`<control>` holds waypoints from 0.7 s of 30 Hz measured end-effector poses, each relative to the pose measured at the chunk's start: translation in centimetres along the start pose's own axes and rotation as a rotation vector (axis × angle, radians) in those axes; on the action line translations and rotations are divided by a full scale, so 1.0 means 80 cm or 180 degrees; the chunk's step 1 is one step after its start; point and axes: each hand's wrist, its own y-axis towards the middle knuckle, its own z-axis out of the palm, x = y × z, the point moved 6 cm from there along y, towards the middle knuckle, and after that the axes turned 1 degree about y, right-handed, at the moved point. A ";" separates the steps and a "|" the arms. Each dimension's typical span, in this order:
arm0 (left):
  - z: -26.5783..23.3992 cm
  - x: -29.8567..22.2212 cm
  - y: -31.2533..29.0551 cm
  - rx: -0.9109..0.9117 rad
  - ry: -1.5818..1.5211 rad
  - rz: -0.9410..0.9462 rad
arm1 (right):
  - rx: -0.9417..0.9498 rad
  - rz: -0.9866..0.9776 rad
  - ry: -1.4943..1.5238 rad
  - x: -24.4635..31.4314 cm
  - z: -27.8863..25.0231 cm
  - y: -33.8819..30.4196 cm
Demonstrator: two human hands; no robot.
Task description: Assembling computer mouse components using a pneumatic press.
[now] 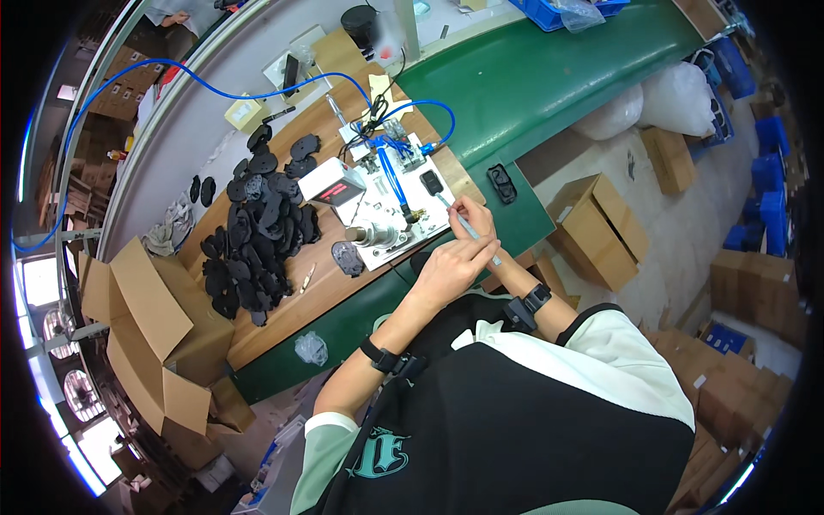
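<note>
A thin grey stick (468, 228) runs aslant between my hands. My right hand (475, 220) is closed around its middle, and my left hand (453, 268) pinches it nearer its lower end. The stick's far tip lies close to a small black oblong part (431, 181) on the white base plate (438, 225); whether they touch I cannot tell. On that plate stands a bench fixture with a round metal post (375, 233), a blue air tube (392, 178) and a small brass-coloured fitting. A dark flat piece (348, 258) rests beside the plate.
Many flat black parts (262, 223) are heaped on the wooden board (322, 279). A white box (331, 182) stands between heap and fixture. A black tray-like object (501, 184) lies on the green bench (515, 86). Open cartons (137, 318) stand left, more cartons (601, 232) right.
</note>
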 end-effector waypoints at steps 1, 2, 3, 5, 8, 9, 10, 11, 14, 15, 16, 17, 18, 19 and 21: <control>0.000 0.001 -0.001 0.0011 0.0010 -0.0011 | -0.0021 -0.0049 -0.0031 0.002 -0.001 0.000; 0.000 0.002 -0.004 0.0022 0.0020 -0.0022 | -0.0041 -0.0096 -0.0062 0.004 -0.001 0.001; -0.001 0.005 -0.006 0.0028 0.0057 -0.0061 | -0.0037 -0.0111 -0.0059 0.005 0.002 0.002; 0.002 0.009 -0.011 0.0042 0.0113 -0.0121 | -0.0051 -0.0133 -0.0065 0.000 0.005 0.005; 0.006 0.014 -0.014 -0.0004 0.0158 -0.0063 | -0.0089 -0.0298 -0.0010 -0.006 0.012 0.005; 0.007 0.015 -0.016 0.0022 0.0069 -0.0069 | -0.0145 -0.0438 -0.0135 -0.005 0.015 0.004; 0.008 0.014 -0.011 0.0078 0.0087 -0.0083 | -0.0318 -0.0525 -0.0215 -0.016 0.010 0.008; 0.007 0.012 -0.010 0.0107 0.0099 -0.0103 | -0.0293 -0.0369 -0.0375 -0.020 0.010 0.007; 0.001 0.009 -0.008 -0.0013 0.0075 -0.0123 | -0.0429 -0.0971 -0.0388 -0.044 0.026 0.002; 0.001 0.013 -0.014 -0.0103 0.0099 -0.0107 | 0.0033 -0.0509 -0.0045 -0.048 0.032 0.003; -0.007 0.012 -0.016 -0.0127 0.0149 -0.0222 | -0.0053 -0.0793 -0.0089 -0.042 0.039 0.003; -0.011 0.009 -0.016 -0.0192 0.0157 -0.0212 | 0.0039 -0.0716 -0.0187 -0.026 0.035 0.006; -0.016 0.010 -0.015 -0.0217 0.0198 -0.0250 | 0.0143 -0.0514 0.0336 -0.005 0.028 0.006; -0.022 0.006 -0.004 -0.0190 0.0169 -0.0192 | 0.0085 -0.0539 0.0382 0.009 0.017 0.008; -0.021 -0.005 0.007 -0.0084 0.0110 -0.0160 | -0.0120 -0.0465 0.0313 0.018 0.005 0.009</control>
